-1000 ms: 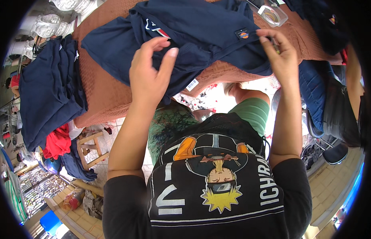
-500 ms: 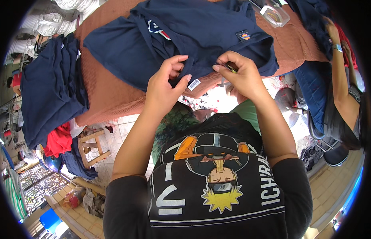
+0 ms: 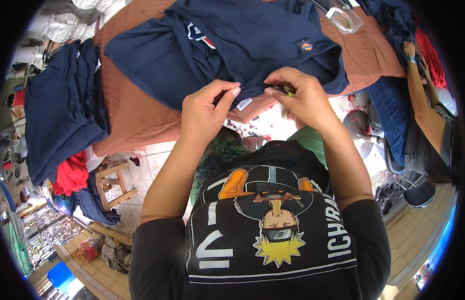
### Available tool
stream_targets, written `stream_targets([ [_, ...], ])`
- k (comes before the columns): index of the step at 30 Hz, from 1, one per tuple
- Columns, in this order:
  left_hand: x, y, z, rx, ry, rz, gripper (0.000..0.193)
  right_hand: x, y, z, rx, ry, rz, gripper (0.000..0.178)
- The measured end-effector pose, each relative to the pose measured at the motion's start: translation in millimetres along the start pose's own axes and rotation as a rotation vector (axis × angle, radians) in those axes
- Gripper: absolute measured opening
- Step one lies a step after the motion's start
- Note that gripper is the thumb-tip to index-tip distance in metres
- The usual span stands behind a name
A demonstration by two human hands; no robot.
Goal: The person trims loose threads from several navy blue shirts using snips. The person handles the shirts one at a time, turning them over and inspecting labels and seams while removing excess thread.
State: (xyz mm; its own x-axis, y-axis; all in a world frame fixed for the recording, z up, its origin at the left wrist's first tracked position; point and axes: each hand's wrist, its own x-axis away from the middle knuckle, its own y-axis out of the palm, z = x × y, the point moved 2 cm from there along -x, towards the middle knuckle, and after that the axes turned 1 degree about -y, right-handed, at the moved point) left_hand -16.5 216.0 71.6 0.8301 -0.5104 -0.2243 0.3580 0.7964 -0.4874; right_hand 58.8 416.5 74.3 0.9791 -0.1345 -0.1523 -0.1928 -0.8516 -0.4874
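Note:
A navy blue garment [image 3: 262, 50] lies spread in front of me, with a dark patch [image 3: 306, 46] and a white-and-red emblem on it. At its near edge, my left hand [image 3: 205, 107] pinches the cloth between thumb and forefinger. A white label [image 3: 244, 104] sticks out just right of those fingertips. My right hand [image 3: 307, 100] is closed around a small yellow-green and dark tool [image 3: 289, 92] that looks like thread snips, mostly hidden by the fingers. Its tip points left, close to the garment's edge.
The garment rests on a brown quilted cover [image 3: 127, 112]. Navy clothes [image 3: 62, 110] hang in a pile at left, above a wooden stool [image 3: 112, 182]. A clear plastic container [image 3: 345, 20] stands far right. Another person's arm [image 3: 422, 105] handles dark cloth beyond.
My left thumb and forefinger have closed together at the cloth's edge. The right hand's fingers have shifted around the snips. The other person's arm at right has moved lower.

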Motion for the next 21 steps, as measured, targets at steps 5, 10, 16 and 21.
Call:
stream_targets([
  [5,0,-7,-5,0.052,-0.149,-0.058,0.020,0,13,9,0.020,0.014,-0.031,0.022],
  [10,3,-8,-3,0.330,-0.267,-0.070,0.021,3,9,3,0.025,0.048,-0.030,0.023],
  [16,5,-11,3,0.480,-0.253,-0.092,0.019,0,8,-15,-0.049,-0.020,0.045,0.027],
  [21,6,-11,11,0.461,-0.201,-0.066,0.018,-7,22,-21,-0.045,-0.064,0.015,0.025],
])
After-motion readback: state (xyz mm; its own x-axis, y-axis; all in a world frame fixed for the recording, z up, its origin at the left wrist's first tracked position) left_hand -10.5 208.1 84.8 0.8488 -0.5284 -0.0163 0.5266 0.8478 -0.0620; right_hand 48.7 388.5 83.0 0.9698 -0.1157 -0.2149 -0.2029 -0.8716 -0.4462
